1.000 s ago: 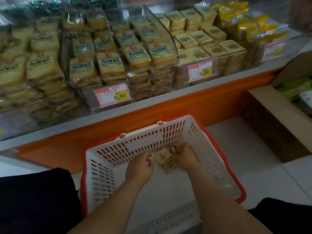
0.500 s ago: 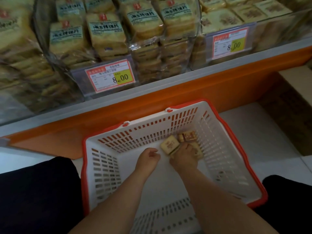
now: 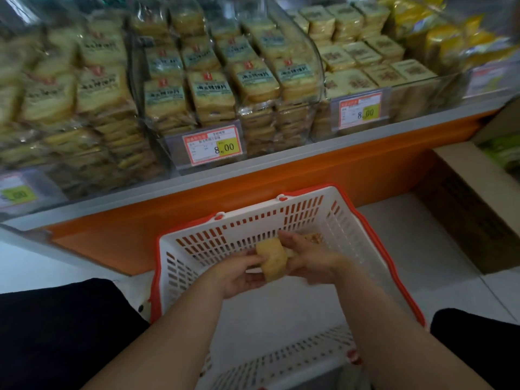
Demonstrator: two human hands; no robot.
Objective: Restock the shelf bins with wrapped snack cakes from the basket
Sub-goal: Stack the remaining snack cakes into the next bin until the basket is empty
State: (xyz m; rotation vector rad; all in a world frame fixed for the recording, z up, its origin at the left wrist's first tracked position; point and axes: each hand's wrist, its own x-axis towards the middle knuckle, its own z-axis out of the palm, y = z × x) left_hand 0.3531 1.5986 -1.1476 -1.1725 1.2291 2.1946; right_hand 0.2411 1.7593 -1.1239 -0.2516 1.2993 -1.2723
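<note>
A white basket with a red rim [image 3: 405, 288] stands on the floor below the shelf. Both my hands are raised inside it, holding wrapped snack cakes [image 3: 272, 258] between them. My left hand [image 3: 239, 273] cups the cakes from the left and below. From the right, my right hand [image 3: 309, 257] grips them, and another cake [image 3: 314, 237] shows just behind its fingers. Clear shelf bins [image 3: 302, 80] above are stacked with wrapped cakes; the right-hand bin [image 3: 365, 63] holds square ones.
An orange shelf base [image 3: 253, 190] runs just behind the basket. Price tags [image 3: 212, 144] hang on the bin fronts. A cardboard box [image 3: 472, 198] stands at the right on the white floor. My dark-clothed knees [image 3: 56, 327] flank the basket.
Both hands have come up off the basket's floor with the cakes gathered between them. The view has tilted up toward the shelf.
</note>
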